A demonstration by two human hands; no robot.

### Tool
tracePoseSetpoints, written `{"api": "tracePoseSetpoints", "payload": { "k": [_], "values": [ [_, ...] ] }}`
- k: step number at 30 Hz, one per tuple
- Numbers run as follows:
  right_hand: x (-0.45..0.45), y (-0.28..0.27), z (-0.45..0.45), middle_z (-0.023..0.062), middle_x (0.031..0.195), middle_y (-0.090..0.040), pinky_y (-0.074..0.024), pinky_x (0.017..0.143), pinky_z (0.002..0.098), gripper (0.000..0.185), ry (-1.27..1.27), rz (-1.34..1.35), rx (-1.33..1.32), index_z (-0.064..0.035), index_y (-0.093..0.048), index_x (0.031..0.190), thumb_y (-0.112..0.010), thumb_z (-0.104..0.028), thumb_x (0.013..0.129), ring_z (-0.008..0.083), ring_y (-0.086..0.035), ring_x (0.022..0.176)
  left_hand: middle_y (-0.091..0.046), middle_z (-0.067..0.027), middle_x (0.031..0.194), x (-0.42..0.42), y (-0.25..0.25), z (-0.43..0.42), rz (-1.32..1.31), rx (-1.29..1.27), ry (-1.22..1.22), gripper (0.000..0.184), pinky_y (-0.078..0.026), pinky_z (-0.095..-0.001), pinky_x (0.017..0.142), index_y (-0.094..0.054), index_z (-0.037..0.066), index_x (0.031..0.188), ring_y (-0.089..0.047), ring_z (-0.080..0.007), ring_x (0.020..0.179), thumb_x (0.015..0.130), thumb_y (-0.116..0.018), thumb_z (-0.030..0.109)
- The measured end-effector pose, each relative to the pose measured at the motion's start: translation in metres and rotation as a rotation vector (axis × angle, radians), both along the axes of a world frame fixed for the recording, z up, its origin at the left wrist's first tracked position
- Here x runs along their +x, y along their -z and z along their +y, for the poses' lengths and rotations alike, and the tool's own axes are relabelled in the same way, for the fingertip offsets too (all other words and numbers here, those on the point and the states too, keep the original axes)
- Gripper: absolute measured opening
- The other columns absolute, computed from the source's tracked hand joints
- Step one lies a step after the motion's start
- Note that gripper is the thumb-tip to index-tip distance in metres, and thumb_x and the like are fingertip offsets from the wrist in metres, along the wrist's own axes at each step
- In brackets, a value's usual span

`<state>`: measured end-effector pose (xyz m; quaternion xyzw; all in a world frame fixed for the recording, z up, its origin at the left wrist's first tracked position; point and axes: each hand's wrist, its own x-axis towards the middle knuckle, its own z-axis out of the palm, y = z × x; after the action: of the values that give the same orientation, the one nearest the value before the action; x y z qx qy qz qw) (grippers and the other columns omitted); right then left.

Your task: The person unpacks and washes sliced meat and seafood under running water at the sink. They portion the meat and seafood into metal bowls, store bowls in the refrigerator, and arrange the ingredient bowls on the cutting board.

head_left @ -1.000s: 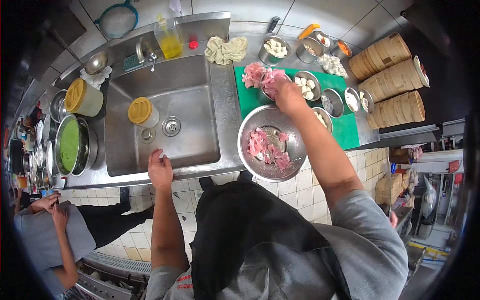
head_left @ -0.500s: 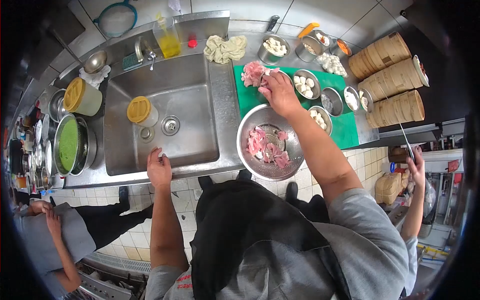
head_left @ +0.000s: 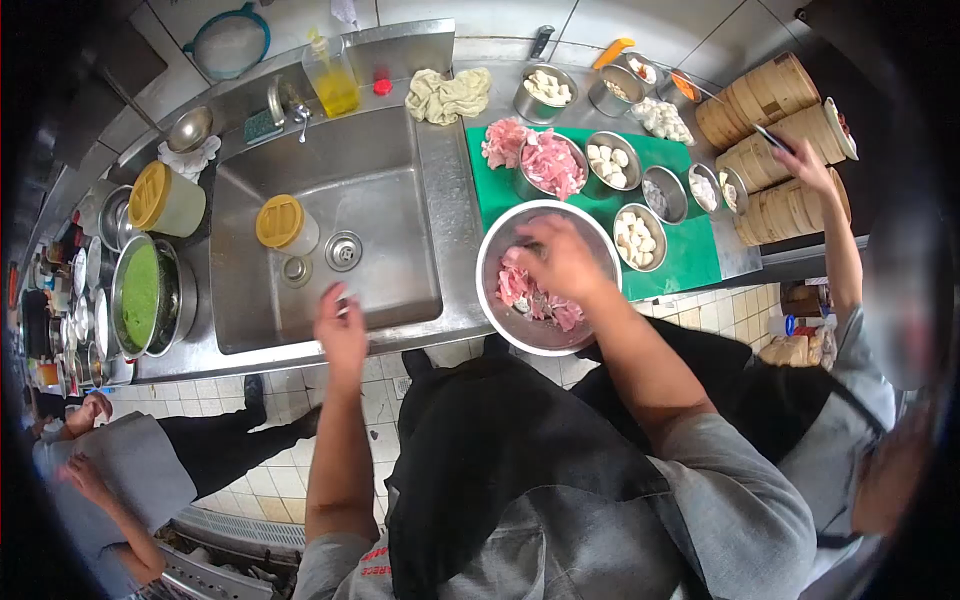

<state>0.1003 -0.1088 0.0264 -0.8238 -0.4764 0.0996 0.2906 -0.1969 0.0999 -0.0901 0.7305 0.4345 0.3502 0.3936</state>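
Note:
My right hand (head_left: pixel 560 262) is over the large steel bowl (head_left: pixel 488 305), its fingers spread but blurred; no meat shows between them. Pink sliced meat (head_left: pixel 515 287) lies in that bowl, partly hidden by the hand. Behind it, a small round pot of sliced meat (head_left: pixel 553 163) stands on the green cutting board (head_left: pixel 690 262), beside a loose heap of meat (head_left: pixel 503 141). Over the front edge of the sink, my left hand (head_left: pixel 341 318) has curled fingers around or near something small and pale, too blurred to name.
The sink (head_left: pixel 390 220) holds a yellow-lidded jar (head_left: pixel 285 222). Steel cups with white pieces (head_left: pixel 635 238) stand on the board. Bamboo steamers (head_left: pixel 760 105) are at the right. A co-worker's hand (head_left: pixel 805 165) holds a long thin tool there. Another person (head_left: pixel 130 460) stands at lower left.
My right hand has moved from the meat pot down to the large bowl. My left hand has shifted slightly right. The co-worker at right has come closer, arm reaching over the steamers.

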Motion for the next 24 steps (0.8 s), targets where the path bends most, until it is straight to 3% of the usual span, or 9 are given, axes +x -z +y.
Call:
{"api": "tracePoseSetpoints", "payload": {
  "k": [4,7,10,13,15,17,19,21,24],
  "values": [
    [-0.029,0.007,-0.002,0.0133,0.124,-0.059,-0.0459,0.096,0.045,0.034,-0.205,-0.03,-0.334,-0.0127,-0.071,0.11,-0.075,-0.021,0.077,0.0362,-0.053,0.116,-0.063,-0.0119,0.124,0.084,-0.083,-0.062,-0.132,-0.754,0.374,0.058,-0.055,-0.0311,0.072,-0.048,0.009,0.139,-0.065,-0.0163,0.09,0.088,-0.071,0.021],
    [-0.029,-0.02,-0.01,0.0111,0.128,-0.056,-0.0449,0.096,0.0478,0.04,-0.27,-0.109,-0.52,-0.0174,-0.071,0.111,-0.076,-0.027,0.072,0.0332,-0.05,0.119,-0.064,-0.0163,0.122,0.118,-0.097,-0.084,-0.017,-0.702,0.488,0.063,-0.053,-0.0364,0.084,-0.042,0.008,0.143,-0.066,-0.0239,0.099,0.087,-0.069,0.022],
    [-0.027,0.002,-0.026,0.0115,0.133,-0.053,-0.0426,0.098,0.0501,0.042,-0.047,-0.318,-0.187,-0.0171,-0.07,0.111,-0.076,-0.029,0.072,0.0337,-0.048,0.121,-0.065,-0.0245,0.116,0.133,-0.077,-0.088,0.121,-0.521,0.683,0.051,-0.046,-0.0417,0.097,-0.05,0.003,0.134,-0.061,-0.0387,0.112,0.086,-0.056,0.017],
    [-0.042,0.005,-0.037,0.0117,0.126,-0.056,-0.0402,0.101,0.0499,0.035,0.059,-0.429,-0.125,-0.018,-0.07,0.109,-0.073,-0.026,0.075,0.0331,-0.048,0.121,-0.065,-0.0248,0.117,0.135,-0.087,-0.087,0.145,-0.571,0.665,0.047,-0.047,-0.0418,0.096,-0.054,0.0,0.129,-0.062,-0.0378,0.111,0.084,-0.053,0.014],
    [-0.049,0.006,-0.039,0.0096,0.113,-0.058,-0.0349,0.105,0.0523,0.025,-0.142,0.015,-0.345,-0.0188,-0.071,0.103,-0.068,-0.023,0.078,0.0326,-0.048,0.12,-0.065,-0.0252,0.115,0.134,-0.076,-0.085,0.097,-0.605,0.662,0.045,-0.047,-0.0416,0.096,-0.056,-0.001,0.126,-0.062,-0.0377,0.111,0.083,-0.052,0.012],
    [-0.048,-0.002,-0.048,0.0071,0.101,-0.058,-0.0339,0.104,0.0588,0.018,-0.277,-0.03,-0.374,-0.0206,-0.072,0.096,-0.066,-0.021,0.079,0.0323,-0.05,0.116,-0.066,-0.0245,0.113,0.13,-0.075,-0.081,0.016,-0.656,0.679,0.044,-0.047,-0.0412,0.096,-0.056,-0.002,0.125,-0.063,-0.0363,0.109,0.083,-0.051,0.011],
    [-0.043,-0.027,-0.053,0.0099,0.114,-0.059,-0.0324,0.104,0.0621,0.015,-0.377,-0.032,-0.523,-0.0222,-0.073,0.093,-0.064,-0.019,0.08,0.0337,-0.049,0.12,-0.066,-0.0235,0.112,0.127,-0.061,-0.076,0.025,-0.623,0.673,0.043,-0.047,-0.04,0.096,-0.055,-0.003,0.125,-0.064,-0.0346,0.107,0.084,-0.05,0.009],
    [-0.04,-0.02,-0.055,0.0189,0.15,-0.038,-0.0169,0.113,0.0637,0.033,-0.159,-0.075,-0.349,-0.0237,-0.067,0.118,-0.065,-0.033,0.087,0.0453,-0.028,0.141,-0.067,-0.0218,0.111,0.122,-0.057,-0.073,-0.054,-0.724,0.572,0.043,-0.048,-0.0383,0.094,-0.055,-0.002,0.125,-0.065,-0.031,0.105,0.084,-0.051,0.007],
    [-0.042,-0.003,-0.042,0.0247,0.151,-0.033,-0.0223,0.111,0.0637,0.049,-0.09,-0.143,-0.277,-0.0257,-0.057,0.133,-0.065,-0.043,0.087,0.0488,-0.026,0.141,-0.067,-0.0178,0.108,0.118,-0.089,-0.073,-0.102,-0.824,0.517,0.041,-0.049,-0.0352,0.089,-0.056,-0.002,0.124,-0.065,-0.0249,0.101,0.084,-0.05,0.004]
  ]
}}
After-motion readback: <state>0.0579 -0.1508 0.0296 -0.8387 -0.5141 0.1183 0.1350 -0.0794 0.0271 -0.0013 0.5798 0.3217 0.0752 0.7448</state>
